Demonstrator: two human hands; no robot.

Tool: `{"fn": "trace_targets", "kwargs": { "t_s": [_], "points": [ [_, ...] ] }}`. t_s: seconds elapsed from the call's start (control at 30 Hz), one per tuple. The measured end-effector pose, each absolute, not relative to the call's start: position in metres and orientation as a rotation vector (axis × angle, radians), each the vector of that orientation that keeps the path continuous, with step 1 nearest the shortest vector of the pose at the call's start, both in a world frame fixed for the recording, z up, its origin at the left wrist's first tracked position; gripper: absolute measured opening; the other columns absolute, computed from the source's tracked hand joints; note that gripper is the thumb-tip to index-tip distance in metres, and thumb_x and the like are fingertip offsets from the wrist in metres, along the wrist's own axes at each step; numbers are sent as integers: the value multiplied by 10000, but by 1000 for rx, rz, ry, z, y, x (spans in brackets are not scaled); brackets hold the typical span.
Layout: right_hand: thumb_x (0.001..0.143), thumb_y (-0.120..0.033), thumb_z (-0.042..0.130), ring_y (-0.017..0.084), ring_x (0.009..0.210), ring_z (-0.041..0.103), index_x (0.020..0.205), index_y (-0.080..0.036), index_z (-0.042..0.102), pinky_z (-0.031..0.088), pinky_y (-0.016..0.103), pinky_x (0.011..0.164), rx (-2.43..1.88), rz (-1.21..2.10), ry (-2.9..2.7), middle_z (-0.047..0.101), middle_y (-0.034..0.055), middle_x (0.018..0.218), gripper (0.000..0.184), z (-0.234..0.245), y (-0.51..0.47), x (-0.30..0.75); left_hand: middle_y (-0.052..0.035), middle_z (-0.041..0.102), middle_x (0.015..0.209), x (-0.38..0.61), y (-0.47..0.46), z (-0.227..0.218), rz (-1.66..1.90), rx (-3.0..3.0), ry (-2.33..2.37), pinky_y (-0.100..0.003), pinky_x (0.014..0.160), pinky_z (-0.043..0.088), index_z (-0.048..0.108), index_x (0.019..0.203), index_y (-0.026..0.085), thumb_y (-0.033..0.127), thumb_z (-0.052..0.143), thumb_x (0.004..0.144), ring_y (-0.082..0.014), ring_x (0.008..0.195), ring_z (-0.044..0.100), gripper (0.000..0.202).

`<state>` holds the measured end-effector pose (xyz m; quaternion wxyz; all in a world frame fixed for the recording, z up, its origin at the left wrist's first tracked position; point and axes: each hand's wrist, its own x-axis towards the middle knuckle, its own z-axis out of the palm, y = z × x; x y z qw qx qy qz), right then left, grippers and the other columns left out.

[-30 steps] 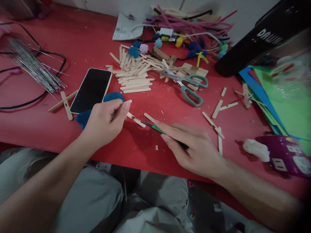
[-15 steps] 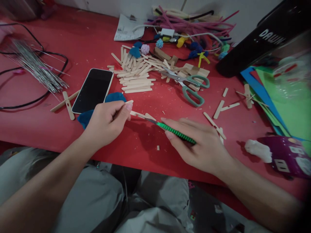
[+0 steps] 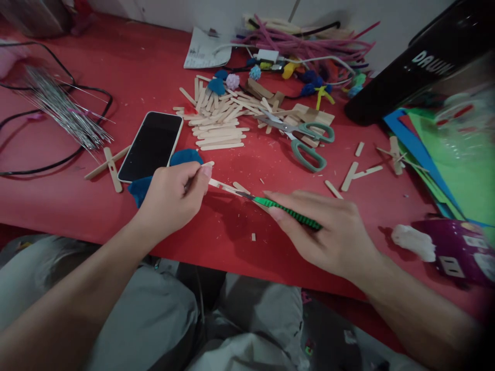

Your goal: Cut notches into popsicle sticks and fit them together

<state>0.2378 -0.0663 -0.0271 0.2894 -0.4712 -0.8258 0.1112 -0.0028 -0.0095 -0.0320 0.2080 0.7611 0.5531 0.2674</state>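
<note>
At the left, a bundle of metal wires (image 3: 75, 116) lies on the red surface (image 3: 42, 196), and after it comes a phone (image 3: 150, 146). Just beside the phone, the left hand (image 3: 174, 201) has its fingers clamped on a thin wooden stick (image 3: 221, 185), which points to the right. The blade of a green cutter (image 3: 288, 210) is at this stick; whether they touch, I cannot tell. The right hand (image 3: 328, 232) has its fingers closed around the cutter. Farther right lies a purple object (image 3: 429, 226).
</note>
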Motion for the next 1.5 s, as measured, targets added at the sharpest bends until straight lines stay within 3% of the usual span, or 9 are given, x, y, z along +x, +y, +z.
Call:
{"fn": "trace_targets", "kwargs": {
  "t_s": [0.2,0.53,0.87,1.1,1.5],
  "points": [
    [931,-172,588,162,692,726,1063,-127,720,512,233,566,-1208,373,-2177,764,78,797,191,-27,-62,244,39,396,471,-4,-10,-33,739,2076,1504,-274,484,287,476,567,196,361,423,947,-96,464,363,417],
    [905,-134,609,158,653,704,1071,-124,705,489,248,543,-1139,116,-2266,747,79,782,192,-26,-61,248,51,333,445,-1,-11,-32,751,2088,1525,-286,482,256,459,548,197,331,423,946,-89,439,335,421],
    [908,-151,623,103,595,661,984,-192,706,484,211,549,-1205,322,-2204,764,24,825,120,-22,-58,251,52,337,465,-2,-12,-34,721,2191,1504,-282,488,253,456,572,197,322,412,946,-89,440,310,396],
    [910,-161,620,154,635,698,1051,-169,717,481,246,534,-1179,276,-2260,749,52,764,172,-20,-57,253,61,219,487,0,-12,-36,767,2208,1483,-285,484,211,299,549,203,295,453,926,-83,448,243,418],
    [915,-190,617,164,656,710,1083,-193,731,492,249,539,-1200,291,-2283,760,52,783,203,-20,-56,257,60,273,464,0,-11,-35,689,2214,1477,-293,489,227,375,555,203,326,421,935,-88,430,268,402]
  ]
}}
